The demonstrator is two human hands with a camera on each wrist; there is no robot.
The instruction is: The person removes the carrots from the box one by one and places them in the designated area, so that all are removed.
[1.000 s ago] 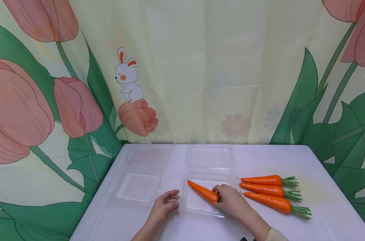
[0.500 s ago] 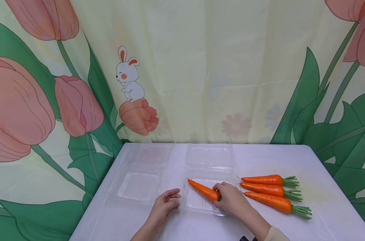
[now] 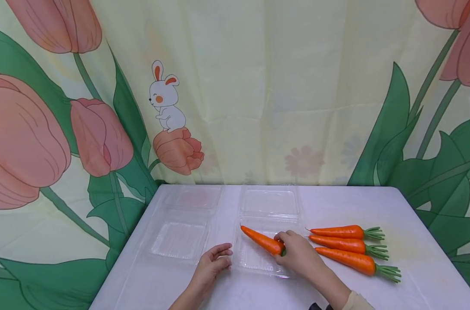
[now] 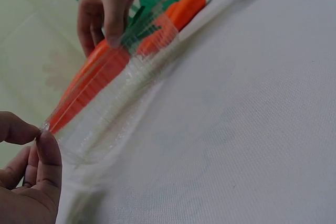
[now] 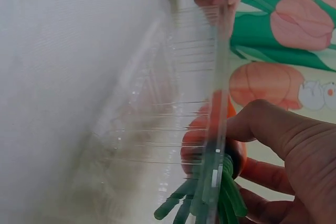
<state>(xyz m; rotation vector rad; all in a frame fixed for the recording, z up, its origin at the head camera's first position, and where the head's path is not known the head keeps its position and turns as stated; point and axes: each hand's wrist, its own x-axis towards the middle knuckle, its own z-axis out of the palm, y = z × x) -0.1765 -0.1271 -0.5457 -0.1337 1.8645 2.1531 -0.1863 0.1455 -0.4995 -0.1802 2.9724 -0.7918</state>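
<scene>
My right hand (image 3: 297,254) grips an orange carrot (image 3: 259,239) near its thick, leafy end. The carrot lies slantwise over the base of a clear plastic clamshell box (image 3: 254,265), its thin tip pointing to the far left. In the right wrist view, green stalks (image 5: 231,198) show behind the box's clear wall, beside the fingers. My left hand (image 3: 211,267) is at the left side of that box. Its thumb and index finger pinch the clear rim (image 4: 46,127), as the left wrist view shows.
Three more carrots (image 3: 345,258) lie side by side to the right, leaves pointing right. A second clear clamshell box (image 3: 178,239) stands opened out on the left. The lid (image 3: 269,202) of the nearer-right box lies back toward the printed curtain (image 3: 235,107). All rest on a white table (image 3: 413,241).
My right hand and the carrot have shifted slightly toward the far side, the tip moving up in the head view. The left hand holds its place.
</scene>
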